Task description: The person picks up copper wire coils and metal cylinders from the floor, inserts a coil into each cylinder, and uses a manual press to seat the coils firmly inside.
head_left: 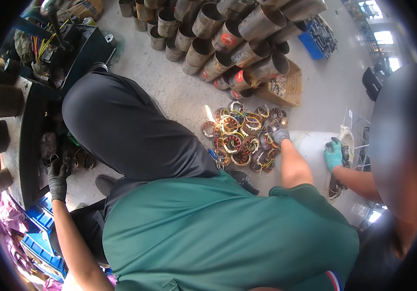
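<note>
My right hand [280, 135], in a grey glove, reaches into a floor pile of wound motor stators [241, 137]. Its fingers close on a stator [268, 140] at the pile's right side; they partly hide where they grip. These stators are rings with copper windings and yellow leads. On the far left, my left hand [57, 180], also gloved in grey, is lowered beside the workbench [28, 145]. Its fingers look stretched and apart, next to a dark round part [49, 159]. Shadow hides whether they touch it.
Stacked metal cylinders [228, 36] and a cardboard box [286, 85] stand beyond the pile. A co-worker's teal-gloved hand [333, 154] rests on a white barrel [310, 145] at right. Dark cylinders [5, 101] stand on the bench; blue bins [38, 247] lie lower left.
</note>
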### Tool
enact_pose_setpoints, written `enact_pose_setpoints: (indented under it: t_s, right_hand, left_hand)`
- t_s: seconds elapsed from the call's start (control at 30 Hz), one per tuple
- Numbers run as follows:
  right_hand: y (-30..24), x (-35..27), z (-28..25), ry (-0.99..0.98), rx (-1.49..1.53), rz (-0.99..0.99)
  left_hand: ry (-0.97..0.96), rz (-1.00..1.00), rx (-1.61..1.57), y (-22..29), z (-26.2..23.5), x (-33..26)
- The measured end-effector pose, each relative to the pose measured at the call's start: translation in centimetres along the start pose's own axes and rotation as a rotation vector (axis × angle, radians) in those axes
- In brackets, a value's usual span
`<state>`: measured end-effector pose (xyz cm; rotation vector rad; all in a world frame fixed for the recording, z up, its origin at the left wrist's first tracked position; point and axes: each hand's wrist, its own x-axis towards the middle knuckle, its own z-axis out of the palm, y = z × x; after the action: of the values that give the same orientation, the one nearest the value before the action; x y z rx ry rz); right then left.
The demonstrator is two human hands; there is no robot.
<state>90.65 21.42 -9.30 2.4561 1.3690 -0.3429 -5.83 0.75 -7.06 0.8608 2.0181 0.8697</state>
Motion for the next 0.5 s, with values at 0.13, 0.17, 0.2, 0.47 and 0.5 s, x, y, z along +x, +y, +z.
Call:
enact_pose_setpoints:
  t_s: [0.13, 0.17, 0.2, 0.47, 0.5]
  right_hand:
    - [0.1, 0.1, 0.6, -0.014, -0.025, -0.006]
    - [0.2, 0.5, 0.7, -0.015, -0.027, -0.003]
    - [0.3, 0.6, 0.9, -0.018, -0.031, 0.001]
    - [0.4, 0.9, 0.9, -0.051, -0.074, -0.003]
    - [0.6, 0.7, 1.1, -0.057, -0.081, 0.0]
  left_hand:
    - [-0.034, -0.002, -0.04, -1.7, -0.9, 1.0]
    - [-0.04, -0.005, -0.079, -0.3, 0.3, 0.7]
    - [-0.049, -0.026, -0.086, 1.1, 1.2, 0.1]
    - [-0.071, -0.06, -0.029, 6.3, 3.0, -0.9]
    - [-0.06, -0.097, -0.063, 9.0, 3.9, -1.7]
